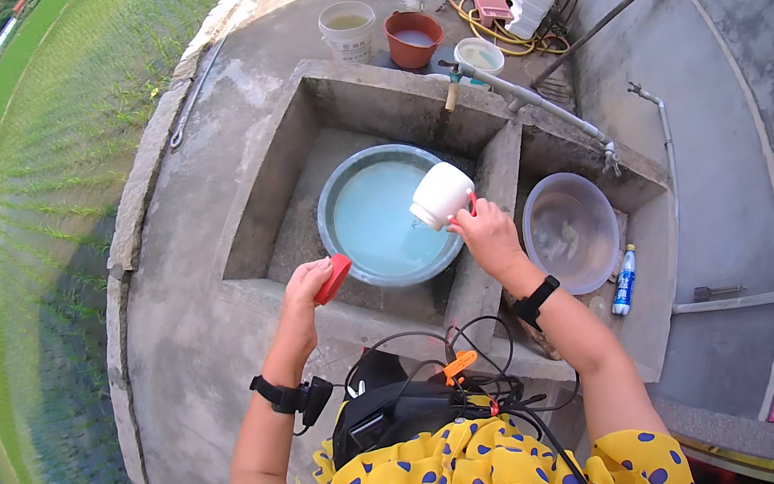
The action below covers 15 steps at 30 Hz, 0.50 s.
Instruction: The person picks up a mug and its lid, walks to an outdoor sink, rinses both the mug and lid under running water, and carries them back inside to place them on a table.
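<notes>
My right hand (pixel 487 234) grips a white plastic jar (pixel 441 195) by its thin red handle. The jar is tipped, its mouth facing down and left over a blue-grey basin (pixel 328 178) with cloudy bluish water. In my left hand (pixel 302 294) is a thick red piece that looks like a lid (pixel 332 279), held between thumb and fingers near the basin's lower left rim. The basin stands in the larger bay of a concrete sink (pixel 290 171). Whatever is inside the jar is hidden.
A translucent tub (pixel 570 228) and a blue-labelled bottle (pixel 624 280) occupy the right bay. Taps on a pipe (pixel 556 109) cross the far wall of the sink. Behind stand a white bucket (pixel 350 43), a reddish-brown bucket (pixel 416 55) and a yellow hose (pixel 471 18). Cables hang before my waist.
</notes>
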{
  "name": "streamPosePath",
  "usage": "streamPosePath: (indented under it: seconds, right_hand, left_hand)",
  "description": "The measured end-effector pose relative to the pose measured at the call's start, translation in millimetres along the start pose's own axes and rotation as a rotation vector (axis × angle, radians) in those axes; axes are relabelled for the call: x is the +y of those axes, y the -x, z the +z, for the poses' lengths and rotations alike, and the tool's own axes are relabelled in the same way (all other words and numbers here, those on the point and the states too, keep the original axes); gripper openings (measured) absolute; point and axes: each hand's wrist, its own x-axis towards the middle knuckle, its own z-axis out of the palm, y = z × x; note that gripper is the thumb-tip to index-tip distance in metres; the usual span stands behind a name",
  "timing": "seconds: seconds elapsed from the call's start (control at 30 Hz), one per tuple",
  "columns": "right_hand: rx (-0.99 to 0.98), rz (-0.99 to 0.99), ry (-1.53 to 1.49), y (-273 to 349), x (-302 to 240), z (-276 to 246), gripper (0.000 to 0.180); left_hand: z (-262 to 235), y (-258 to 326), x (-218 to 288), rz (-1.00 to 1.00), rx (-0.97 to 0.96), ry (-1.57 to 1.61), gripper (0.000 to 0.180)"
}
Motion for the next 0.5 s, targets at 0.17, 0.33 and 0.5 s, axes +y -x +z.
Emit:
streamPosePath:
  seconds: [0.17,0.33,0.5]
  right_hand:
    - [0.0,-0.015,0.037,-13,0,14,0.024]
    - [-0.016,-0.006,0.047,-24,3,9,0.023]
    - [-0.054,0.4,-0.274,-23,11,8,0.021]
  left_hand:
    - [12,-54,17,-0.084,-0.107,-0.082,0.034]
    - [9,-89,11,-0.135,-0.178,-0.124,0.034]
    - [26,-104,24,-0.315,-0.229,0.066,0.043]
